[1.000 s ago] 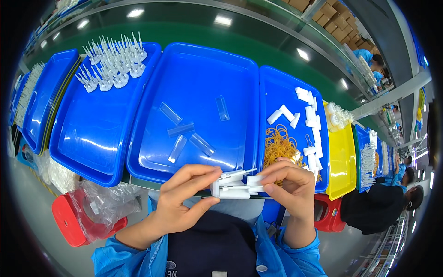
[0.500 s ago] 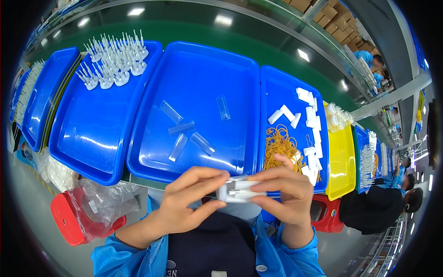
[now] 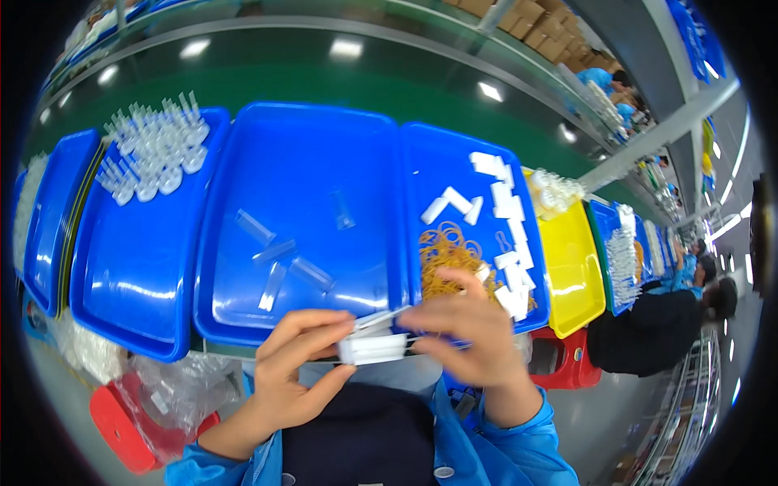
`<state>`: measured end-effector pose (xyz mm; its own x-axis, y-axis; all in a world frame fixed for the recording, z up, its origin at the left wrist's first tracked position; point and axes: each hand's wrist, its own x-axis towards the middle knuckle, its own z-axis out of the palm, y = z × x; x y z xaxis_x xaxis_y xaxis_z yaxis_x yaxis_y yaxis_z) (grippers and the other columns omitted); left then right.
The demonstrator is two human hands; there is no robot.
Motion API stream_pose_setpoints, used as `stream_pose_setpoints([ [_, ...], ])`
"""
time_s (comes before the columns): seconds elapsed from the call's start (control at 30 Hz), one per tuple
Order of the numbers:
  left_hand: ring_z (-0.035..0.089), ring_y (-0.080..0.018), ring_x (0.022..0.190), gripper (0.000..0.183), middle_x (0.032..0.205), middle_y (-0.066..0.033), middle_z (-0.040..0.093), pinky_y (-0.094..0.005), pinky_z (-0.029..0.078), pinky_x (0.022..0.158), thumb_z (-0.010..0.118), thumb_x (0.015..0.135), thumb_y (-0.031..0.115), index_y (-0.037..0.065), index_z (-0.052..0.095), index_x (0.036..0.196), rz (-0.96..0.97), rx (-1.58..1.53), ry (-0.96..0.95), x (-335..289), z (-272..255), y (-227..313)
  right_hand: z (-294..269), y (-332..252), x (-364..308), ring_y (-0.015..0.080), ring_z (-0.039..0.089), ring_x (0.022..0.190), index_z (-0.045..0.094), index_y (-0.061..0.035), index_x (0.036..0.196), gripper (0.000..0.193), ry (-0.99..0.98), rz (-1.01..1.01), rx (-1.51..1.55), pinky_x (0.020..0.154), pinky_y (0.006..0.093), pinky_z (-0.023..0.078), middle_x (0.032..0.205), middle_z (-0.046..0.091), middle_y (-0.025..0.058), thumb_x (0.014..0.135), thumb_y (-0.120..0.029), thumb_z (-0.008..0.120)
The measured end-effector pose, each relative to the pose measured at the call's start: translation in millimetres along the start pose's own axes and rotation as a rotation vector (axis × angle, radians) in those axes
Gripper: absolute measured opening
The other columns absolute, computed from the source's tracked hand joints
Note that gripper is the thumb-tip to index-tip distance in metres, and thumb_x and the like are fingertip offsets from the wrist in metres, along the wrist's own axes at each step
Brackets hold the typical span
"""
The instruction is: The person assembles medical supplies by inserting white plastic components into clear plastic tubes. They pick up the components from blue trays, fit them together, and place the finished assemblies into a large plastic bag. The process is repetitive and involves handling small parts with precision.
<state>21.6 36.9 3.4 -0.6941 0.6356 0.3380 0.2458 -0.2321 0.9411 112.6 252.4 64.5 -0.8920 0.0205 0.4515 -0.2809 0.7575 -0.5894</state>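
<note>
My left hand point(image 3: 296, 364) pinches a small white plastic piece point(image 3: 374, 348) between thumb and fingers in front of my chest. From its upper side a thin pale strip point(image 3: 382, 318) slants up towards my right fingers; I cannot make out whether it is part of the piece. At the piece's right end is my right hand point(image 3: 466, 328), smeared by motion, with thumb and fingers a little apart. What it grips, if anything, is unclear. Just beyond it, a heap of tan rubber bands point(image 3: 447, 261) and several white plastic pieces point(image 3: 508, 202) lie in a blue tray point(image 3: 462, 150).
Several clear plastic pieces point(image 3: 312, 274) lie in the middle blue tray point(image 3: 312, 154). White stemmed parts point(image 3: 158, 150) fill the far end of the left blue tray point(image 3: 134, 275). A yellow tray point(image 3: 571, 271) stands at right. Red stools point(image 3: 121, 425) and plastic bags point(image 3: 178, 397) are below.
My right hand has slid off the white piece to its right end and blurs. The piece now shows more in my left hand. The view has shifted, so the trays appear further left.
</note>
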Motion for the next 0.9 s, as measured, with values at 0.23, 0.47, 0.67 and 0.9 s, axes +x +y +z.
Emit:
stream_pose_setpoints([
  [0.23,0.062,-0.0308,0.11,0.036,0.12,-0.0219,0.054,-0.0335,0.059,0.085,0.074,0.074,-0.006,-0.008,0.062,0.108,0.044,-0.068,0.004,1.9,-1.0,-2.6,-94.2,125.5,-18.7,0.032,0.067,0.072,0.068,-0.0036,0.084,0.017,0.208,0.59,-0.894,0.068,0.0415,0.052,0.082,0.067,0.0152,0.076,-0.018,0.073],
  [0.47,0.059,-0.026,0.109,0.046,0.117,-0.0166,0.05,-0.0359,0.055,0.091,0.072,0.073,-0.007,-0.009,0.057,0.116,-0.094,-0.199,0.066,5.4,5.2,3.9,-86.2,152.2,-27.5,0.0298,0.066,0.078,0.069,-0.009,0.085,0.016,0.041,0.563,-0.899,0.069,0.0431,0.048,0.083,0.067,0.0111,0.071,-0.015,0.073],
  [0.67,0.06,-0.0253,0.107,0.047,0.117,-0.0191,0.05,-0.0357,0.055,0.09,0.073,0.071,-0.009,-0.012,0.057,0.116,-0.071,-0.223,0.047,5.3,0.9,1.6,-86.9,120.4,-21.6,0.0273,0.064,0.077,0.066,-0.0059,0.089,0.017,0.205,0.457,-0.428,0.068,0.037,0.048,0.079,0.064,0.0109,0.073,-0.005,0.07],
  [0.9,0.058,-0.0278,0.111,0.046,0.121,-0.0193,0.049,-0.037,0.055,0.091,0.069,0.073,-0.013,-0.011,0.057,0.118,-0.032,-0.122,0.092,3.2,-2.5,7.8,-48.2,47.7,-9.2,0.0123,0.059,0.077,0.063,0.0012,0.1,0.021,0.464,0.413,0.211,0.071,0.026,0.047,0.085,0.063,0.0062,0.079,0.006,0.064],
])
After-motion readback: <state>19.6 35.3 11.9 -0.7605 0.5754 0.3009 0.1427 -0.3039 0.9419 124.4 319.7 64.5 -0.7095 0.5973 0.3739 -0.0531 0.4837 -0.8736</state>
